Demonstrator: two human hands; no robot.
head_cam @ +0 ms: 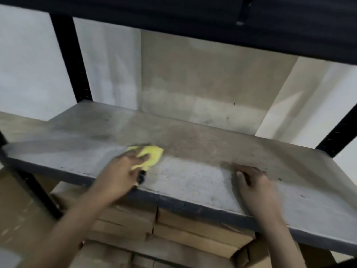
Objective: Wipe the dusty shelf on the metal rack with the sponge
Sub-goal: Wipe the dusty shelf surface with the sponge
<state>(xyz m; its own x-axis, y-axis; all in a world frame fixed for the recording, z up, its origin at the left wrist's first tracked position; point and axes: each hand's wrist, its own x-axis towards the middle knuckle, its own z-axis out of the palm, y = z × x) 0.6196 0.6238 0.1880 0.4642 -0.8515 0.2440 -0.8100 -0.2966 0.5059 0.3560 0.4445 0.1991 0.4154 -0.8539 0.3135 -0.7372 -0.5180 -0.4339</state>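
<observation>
A grey dusty shelf [193, 144] of the black metal rack fills the middle of the head view. My left hand [119, 175] presses a yellow sponge [149, 154] flat on the shelf left of centre, fingers over its near side. A darker streak runs left from the sponge across the shelf. My right hand [255, 188] rests on the shelf near its front edge at the right, fingers apart and holding nothing. The picture is blurred around both hands.
Black rack posts stand at the back left [67, 59], the front left [38, 190] and the back right [340, 128]. An upper black shelf [193, 14] hangs overhead. Stacked cardboard boxes [173, 229] sit under the shelf. A pale wall [202, 78] closes the back.
</observation>
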